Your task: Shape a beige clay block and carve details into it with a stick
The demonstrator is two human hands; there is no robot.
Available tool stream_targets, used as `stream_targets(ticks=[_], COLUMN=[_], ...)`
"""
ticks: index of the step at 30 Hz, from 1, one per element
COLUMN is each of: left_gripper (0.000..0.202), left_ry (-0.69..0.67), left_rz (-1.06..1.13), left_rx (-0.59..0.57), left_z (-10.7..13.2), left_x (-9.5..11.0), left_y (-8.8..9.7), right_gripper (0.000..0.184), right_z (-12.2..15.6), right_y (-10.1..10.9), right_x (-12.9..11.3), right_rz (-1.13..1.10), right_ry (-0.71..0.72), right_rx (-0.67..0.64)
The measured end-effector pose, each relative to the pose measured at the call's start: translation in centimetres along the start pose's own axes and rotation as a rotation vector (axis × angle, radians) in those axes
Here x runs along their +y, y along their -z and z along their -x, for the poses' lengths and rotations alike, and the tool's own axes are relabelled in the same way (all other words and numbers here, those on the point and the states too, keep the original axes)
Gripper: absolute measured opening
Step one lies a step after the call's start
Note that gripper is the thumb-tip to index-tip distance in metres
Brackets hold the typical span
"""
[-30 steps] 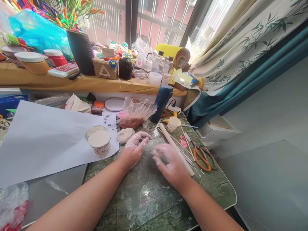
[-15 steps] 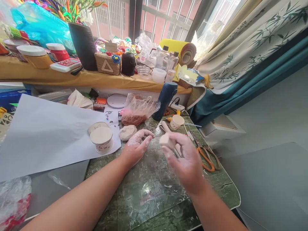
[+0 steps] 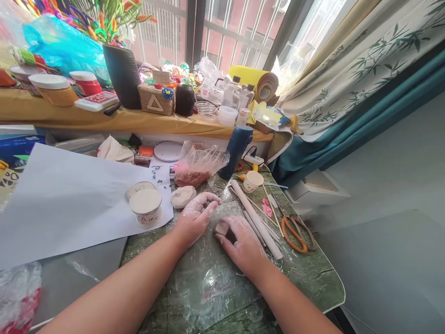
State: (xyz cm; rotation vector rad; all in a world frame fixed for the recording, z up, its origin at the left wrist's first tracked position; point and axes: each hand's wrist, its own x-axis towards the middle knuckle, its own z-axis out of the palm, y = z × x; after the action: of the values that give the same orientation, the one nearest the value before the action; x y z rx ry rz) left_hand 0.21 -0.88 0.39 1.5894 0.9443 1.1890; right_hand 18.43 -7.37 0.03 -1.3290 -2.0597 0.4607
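My right hand [image 3: 241, 241] presses a small pale lump of clay [image 3: 221, 228] down on a clear plastic sheet [image 3: 208, 273] spread over the green marbled table [image 3: 313, 273]; its fingers curl over the lump. My left hand [image 3: 195, 215], dusted white, rests loosely on the sheet just left of it, fingers slightly bent, holding nothing. A flattened pale clay piece [image 3: 182, 196] lies just beyond my left hand. A long white rolling rod [image 3: 257, 219] lies to the right of my right hand.
Orange-handled scissors [image 3: 295, 229], thin sticks and a small paper cup [image 3: 252, 180] lie at the right. Two white tubs [image 3: 145, 207] stand on a big white paper sheet [image 3: 69, 199]. A plastic bag with pink clay [image 3: 194, 164] and a dark blue bottle [image 3: 236, 150] stand behind.
My right hand lifted the pale lump off the sheet, then brought it back down and now presses it on the plastic. My left hand has barely moved.
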Motion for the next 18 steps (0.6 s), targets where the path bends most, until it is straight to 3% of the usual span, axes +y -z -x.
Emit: stream_targets(ticks=[2, 5, 7, 9, 11, 12, 16, 18], left_gripper=[0.022, 0.023, 0.024, 0.023, 0.021, 0.021, 0.02, 0.02], left_ry=[0.005, 0.034, 0.055, 0.051, 0.028, 0.018, 0.016, 0.025], left_rz=[-0.002, -0.001, 0.007, 0.024, 0.039, 0.042, 0.032, 0.038], left_rx=[-0.003, -0.017, -0.019, -0.012, -0.003, -0.002, -0.004, -0.007], left_z=[0.0, 0.0, 0.0, 0.0, -0.1, -0.1, -0.2, -0.2], left_x=[-0.1, -0.4, -0.6, -0.7, -0.8, -0.8, -0.6, -0.5], left_y=[0.0, 0.0, 0.0, 0.0, -0.1, -0.1, -0.1, -0.1], right_gripper=[0.025, 0.033, 0.036, 0.034, 0.033, 0.041, 0.063, 0.065], right_z=[-0.8, -1.8, -1.7, -0.9, 0.3, 0.9, 1.9, 1.5], right_y=[1.8, 4.6, 5.1, 4.3, 2.7, 1.8, 0.0, -0.1], right_x=[-1.3, -3.2, -3.5, -2.6, -1.0, -0.1, 1.6, 1.5], right_rz=[-0.04, -0.157, -0.22, -0.186, -0.064, -0.028, -0.006, 0.018], right_ry=[0.028, 0.012, 0.013, 0.037, 0.067, 0.019, -0.137, -0.128], right_rx=[0.11, 0.401, 0.548, 0.466, 0.143, 0.092, 0.147, 0.073])
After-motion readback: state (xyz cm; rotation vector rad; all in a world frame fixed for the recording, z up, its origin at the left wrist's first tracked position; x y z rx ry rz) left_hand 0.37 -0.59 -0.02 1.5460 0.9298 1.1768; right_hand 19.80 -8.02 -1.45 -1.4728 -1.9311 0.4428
